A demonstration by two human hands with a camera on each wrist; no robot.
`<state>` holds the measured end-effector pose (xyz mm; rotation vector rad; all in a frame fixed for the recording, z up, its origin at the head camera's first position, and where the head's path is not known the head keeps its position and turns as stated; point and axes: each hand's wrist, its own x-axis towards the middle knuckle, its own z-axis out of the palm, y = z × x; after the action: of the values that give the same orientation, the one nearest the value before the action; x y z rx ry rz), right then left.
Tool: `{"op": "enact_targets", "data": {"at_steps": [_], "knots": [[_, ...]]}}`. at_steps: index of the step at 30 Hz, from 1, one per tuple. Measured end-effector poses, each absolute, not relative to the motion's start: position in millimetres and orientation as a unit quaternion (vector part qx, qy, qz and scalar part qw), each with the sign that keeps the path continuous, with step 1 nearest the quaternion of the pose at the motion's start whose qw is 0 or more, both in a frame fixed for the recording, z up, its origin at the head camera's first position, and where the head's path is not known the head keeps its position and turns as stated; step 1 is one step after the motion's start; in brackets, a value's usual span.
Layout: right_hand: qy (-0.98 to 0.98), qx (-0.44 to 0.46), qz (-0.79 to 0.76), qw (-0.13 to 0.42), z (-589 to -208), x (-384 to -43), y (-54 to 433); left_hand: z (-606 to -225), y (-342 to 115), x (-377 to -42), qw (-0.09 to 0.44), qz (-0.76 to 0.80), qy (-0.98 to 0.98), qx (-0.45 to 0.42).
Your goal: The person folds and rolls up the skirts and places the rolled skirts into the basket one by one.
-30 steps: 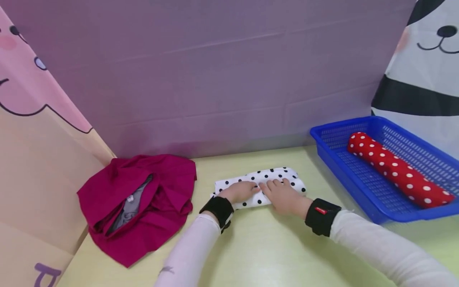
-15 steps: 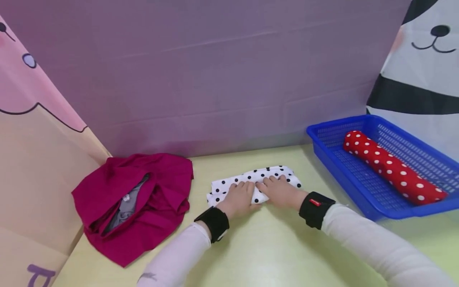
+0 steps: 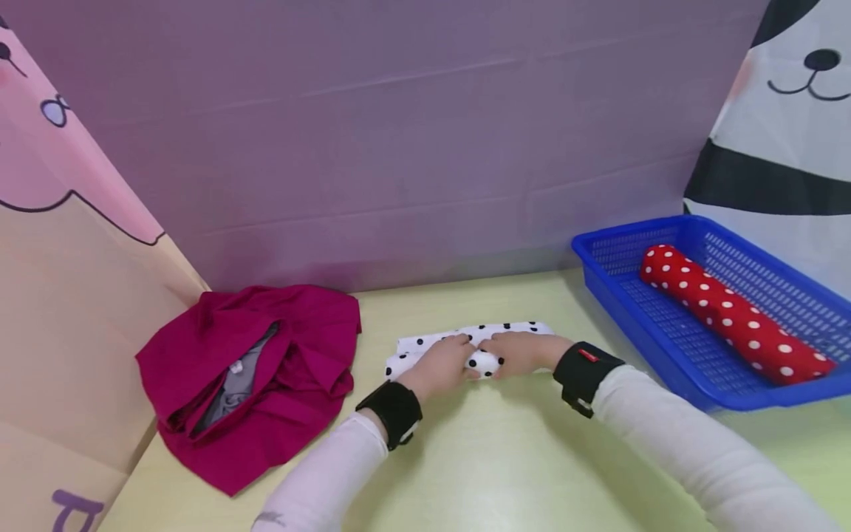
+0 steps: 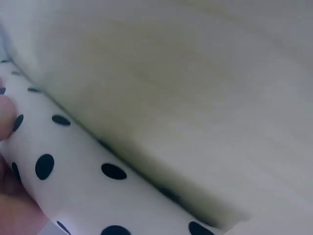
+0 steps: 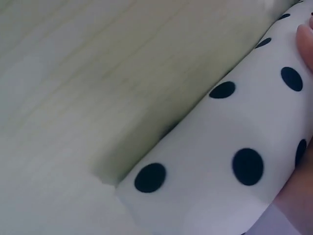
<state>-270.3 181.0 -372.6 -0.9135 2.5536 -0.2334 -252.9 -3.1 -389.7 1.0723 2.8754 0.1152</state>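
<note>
A white cloth with black dots (image 3: 488,362), partly rolled, lies on the table. My left hand (image 3: 442,363) grips the near roll, fingers over its top and thumb low on the near side. Close beside it my right hand (image 3: 525,349) holds the same roll, its fingers bent over the top. In the left wrist view the dotted cloth (image 4: 78,166) bulges in a smooth roll, with bits of the fingers at the left edge. The right wrist view has the roll's end (image 5: 205,161) resting on the table, fingertips (image 5: 305,46) at the right edge.
A crumpled magenta garment (image 3: 299,399) with a grey lining lies to the left. At the right stands a blue plastic basket (image 3: 638,347) with a rolled red cloth with white dots (image 3: 731,314) inside. A purple curtain (image 3: 399,148) hangs behind the table (image 3: 465,473).
Both hands have shifted from lying flatter on the dotted cloth to curling over its near roll. The near part now looks rounder, and the strip behind it narrower.
</note>
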Motion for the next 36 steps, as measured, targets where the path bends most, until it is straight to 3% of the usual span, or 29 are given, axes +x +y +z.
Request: {"op": "enact_targets", "data": {"at_steps": [6,13,18,24,27,31,36], "knots": [[0.909,-0.342,-0.135,0.197,-381,-269,185,-381,-4,-256,0.108,0.116,0.929,0.334],[0.911,-0.357,-0.154,0.136,-386,-263,184,-375,-8,-263,0.199,0.195,0.912,0.299],[0.911,-0.369,-0.154,0.103,-391,-263,184,-373,-9,-268,0.216,0.202,0.91,0.291],[0.921,-0.384,-0.063,-0.021,-405,-256,189,-374,-8,-275,0.226,0.204,0.909,0.284],[0.927,-0.37,-0.006,-0.055,-410,-247,190,-375,-7,-278,0.228,0.192,0.912,0.28],[0.929,-0.365,0.0,-0.053,-409,-244,189,-378,-8,-278,0.24,0.198,0.912,0.267],[0.93,-0.366,-0.036,0.004,-398,-254,186,-383,-12,-274,0.221,0.206,0.913,0.273]]}}
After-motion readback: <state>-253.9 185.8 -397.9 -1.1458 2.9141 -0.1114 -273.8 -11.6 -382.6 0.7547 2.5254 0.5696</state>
